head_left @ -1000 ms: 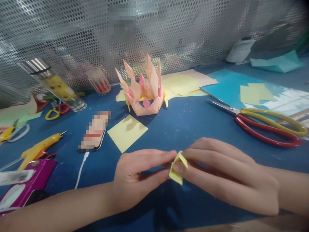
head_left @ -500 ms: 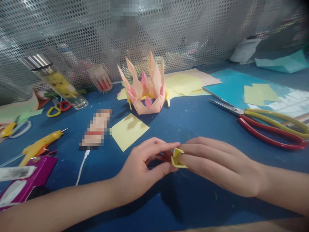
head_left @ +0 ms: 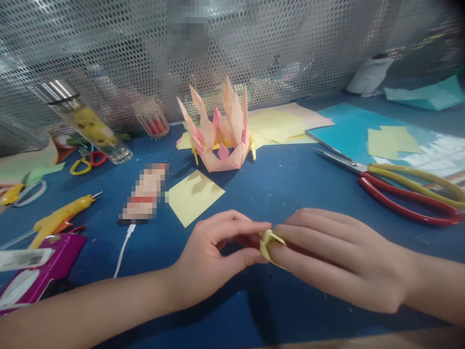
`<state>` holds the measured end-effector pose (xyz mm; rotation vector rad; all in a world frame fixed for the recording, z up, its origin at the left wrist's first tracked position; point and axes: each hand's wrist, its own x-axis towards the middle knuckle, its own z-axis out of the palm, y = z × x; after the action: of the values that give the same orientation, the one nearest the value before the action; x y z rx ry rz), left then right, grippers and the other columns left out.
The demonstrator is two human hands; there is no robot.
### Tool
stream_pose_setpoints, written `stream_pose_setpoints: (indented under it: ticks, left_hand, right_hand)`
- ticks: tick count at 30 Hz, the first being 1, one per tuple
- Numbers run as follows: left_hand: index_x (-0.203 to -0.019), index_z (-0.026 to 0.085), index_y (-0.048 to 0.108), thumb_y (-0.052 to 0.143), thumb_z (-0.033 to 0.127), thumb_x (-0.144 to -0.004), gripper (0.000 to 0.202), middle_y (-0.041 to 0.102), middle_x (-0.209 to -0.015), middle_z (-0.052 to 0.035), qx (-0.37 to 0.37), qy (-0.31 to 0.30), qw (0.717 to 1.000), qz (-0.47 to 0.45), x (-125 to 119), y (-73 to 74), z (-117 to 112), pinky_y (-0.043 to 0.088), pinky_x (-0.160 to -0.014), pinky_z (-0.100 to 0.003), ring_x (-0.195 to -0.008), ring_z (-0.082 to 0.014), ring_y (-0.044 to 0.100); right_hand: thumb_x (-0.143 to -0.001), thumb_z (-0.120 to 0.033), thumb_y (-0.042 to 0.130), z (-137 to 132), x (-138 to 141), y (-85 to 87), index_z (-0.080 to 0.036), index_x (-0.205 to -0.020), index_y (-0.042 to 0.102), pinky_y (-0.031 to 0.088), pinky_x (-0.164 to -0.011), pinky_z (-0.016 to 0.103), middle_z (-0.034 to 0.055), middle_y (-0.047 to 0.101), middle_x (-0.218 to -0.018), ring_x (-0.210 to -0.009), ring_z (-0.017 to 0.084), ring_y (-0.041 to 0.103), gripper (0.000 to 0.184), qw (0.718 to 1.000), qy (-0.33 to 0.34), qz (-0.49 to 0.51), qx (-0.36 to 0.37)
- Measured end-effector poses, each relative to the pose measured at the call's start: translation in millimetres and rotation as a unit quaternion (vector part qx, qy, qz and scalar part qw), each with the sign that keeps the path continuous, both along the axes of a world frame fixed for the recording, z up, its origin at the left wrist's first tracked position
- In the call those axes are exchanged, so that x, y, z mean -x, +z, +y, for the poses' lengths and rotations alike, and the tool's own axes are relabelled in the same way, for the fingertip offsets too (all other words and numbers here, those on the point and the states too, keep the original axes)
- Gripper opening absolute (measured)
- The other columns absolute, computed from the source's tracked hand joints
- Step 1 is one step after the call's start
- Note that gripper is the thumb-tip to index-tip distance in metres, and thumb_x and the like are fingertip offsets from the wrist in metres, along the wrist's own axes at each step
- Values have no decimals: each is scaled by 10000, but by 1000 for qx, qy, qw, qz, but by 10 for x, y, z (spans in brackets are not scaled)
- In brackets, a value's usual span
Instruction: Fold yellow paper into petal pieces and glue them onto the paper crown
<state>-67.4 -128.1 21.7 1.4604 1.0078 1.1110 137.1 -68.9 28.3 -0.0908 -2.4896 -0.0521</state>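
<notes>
Between my two hands is a small folded piece of yellow paper, held just above the blue table. My left hand grips its left edge, thumb below and index finger above. From the right, my right hand is closed on the paper, with fingertips pushed against its open folds; its thumb is hidden. Beyond my hands lies a flat square of yellow paper. Behind that stands a folded paper crown in peach and pink, with tall points and yellow pieces at its sides.
Large scissors with red and yellow handles lie at right, beside a blue sheet. At left are a yellow glue gun, a purple case, a blurred-out phone with a white cable, and a glass bottle. Perforated metal closes the back.
My right hand has shifted slightly down and toward me. The folded yellow paper has tilted and dropped a little between the fingers. My left hand has barely moved.
</notes>
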Motion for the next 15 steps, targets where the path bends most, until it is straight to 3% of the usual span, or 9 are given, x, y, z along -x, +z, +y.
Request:
stream_pose_setpoints:
  ticks: [9,15]
  left_hand:
    - [-1004,264,742,740,80,-715,343,637,-872,-14,60,-2,996,-60,-25,-8,14,569,-704,-188,-753,-110,660]
    - [-977,288,747,714,27,-716,370,658,-892,2,87,-17,991,-98,-23,1,11,562,-722,-153,-790,-98,671]
  right_hand:
    - [-958,-107,311,27,-11,4,-159,-1064,565,515,-633,322,76,633,-736,-738,189,595,280,1000,7,11,16]
    - [-960,-86,294,-15,-45,-35,-99,-1107,582,525,-772,292,121,676,-950,-859,174,606,323,999,13,25,26]
